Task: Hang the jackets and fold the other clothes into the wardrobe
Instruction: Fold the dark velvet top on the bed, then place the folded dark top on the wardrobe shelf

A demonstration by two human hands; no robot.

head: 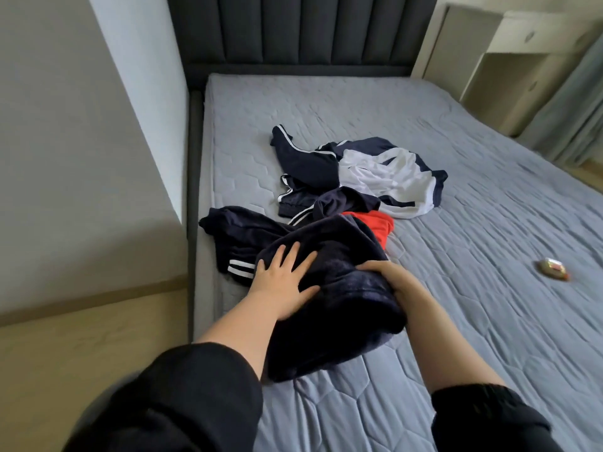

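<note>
— Navy garment [329, 288] lies bunched on the mattress [473, 337], near its nine-o'clock edge; we can't tell its kind.
— Long axis roughly twelve to six. Our left hand [284, 282] presses it, fingers spread; our right hand [391, 282] grips its three-o'clock fold, fingertips hidden.
— Jacket pile [385, 177] at twelve; open mattress toward three.

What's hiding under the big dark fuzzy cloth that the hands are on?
A red garment pokes out from under the dark fuzzy cloth at its far edge, on the grey mattress. How much more of it, or anything else, lies beneath is covered.
</note>
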